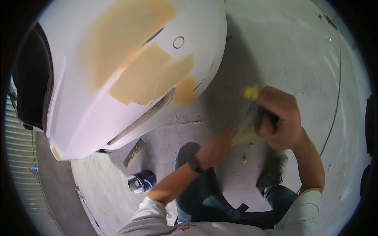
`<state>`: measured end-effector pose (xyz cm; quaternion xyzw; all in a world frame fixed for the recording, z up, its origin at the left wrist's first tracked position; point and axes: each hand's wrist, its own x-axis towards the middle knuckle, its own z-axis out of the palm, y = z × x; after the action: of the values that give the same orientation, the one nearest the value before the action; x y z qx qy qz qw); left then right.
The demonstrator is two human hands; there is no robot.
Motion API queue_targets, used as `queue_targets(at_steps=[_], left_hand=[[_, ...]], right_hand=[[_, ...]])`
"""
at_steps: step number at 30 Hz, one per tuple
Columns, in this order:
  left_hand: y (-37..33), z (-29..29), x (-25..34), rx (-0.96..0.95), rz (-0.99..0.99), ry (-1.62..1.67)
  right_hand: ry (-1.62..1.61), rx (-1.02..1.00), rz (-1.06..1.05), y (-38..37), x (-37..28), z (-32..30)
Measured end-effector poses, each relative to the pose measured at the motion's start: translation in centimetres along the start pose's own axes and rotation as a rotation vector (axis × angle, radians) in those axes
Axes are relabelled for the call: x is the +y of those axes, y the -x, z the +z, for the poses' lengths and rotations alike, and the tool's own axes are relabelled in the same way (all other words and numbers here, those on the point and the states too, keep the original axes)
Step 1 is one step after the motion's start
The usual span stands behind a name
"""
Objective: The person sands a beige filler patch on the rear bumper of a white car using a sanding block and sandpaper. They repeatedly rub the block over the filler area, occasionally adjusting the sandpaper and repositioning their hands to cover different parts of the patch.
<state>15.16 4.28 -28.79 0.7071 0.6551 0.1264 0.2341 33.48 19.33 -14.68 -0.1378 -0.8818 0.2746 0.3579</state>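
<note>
While her right hand point(281, 118) clenches a dark spreader point(258, 114) and her left hand point(215, 147) pinches yellowish filler point(246, 135) at its 3 o'clock, blobs could drip onto the floor point(275, 51).

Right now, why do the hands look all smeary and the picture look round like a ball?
In the head view, the left hand and right hand are blurred, as is the yellow tool between them; the white car bumper with its tan filler patches looks sharper. The fisheye lens bends edges and darkens the corners. A soft shadow lies on the concrete floor beside the bumper.
</note>
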Motion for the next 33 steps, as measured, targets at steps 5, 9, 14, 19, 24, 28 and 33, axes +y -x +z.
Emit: queue_targets(at_steps=[5,9,14,19,24,28,33], left_hand=[[5.0,-11.6,3.8,0.185,0.045,-0.182],[7.3,-15.0,6.9,0.401,0.151,-0.536],[8.3,-16.0,9.1,0.717,-0.221,-0.711],[7.2,-17.5,6.5,0.988,-0.277,-0.890],[7.2,-18.4,5.1,1.005,-0.286,-0.936],[6.6,-18.2,4.3,1.057,-0.286,-1.006],[6.7,-16.2,2.9,1.025,-0.279,-1.000]], right_hand=[[0.111,-0.361,0.069,0.8,-2.7,0.3],[0.466,-0.251,0.351,1.8,-3.5,2.0],[0.403,0.197,0.100,-1.6,-2.1,3.1],[0.348,0.352,-0.147,-5.8,-1.6,4.1],[0.276,0.402,-0.201,-7.6,-0.5,5.2],[0.239,0.418,-0.225,-7.7,0.5,6.0],[0.168,0.361,-0.179,-6.9,1.3,7.1]])
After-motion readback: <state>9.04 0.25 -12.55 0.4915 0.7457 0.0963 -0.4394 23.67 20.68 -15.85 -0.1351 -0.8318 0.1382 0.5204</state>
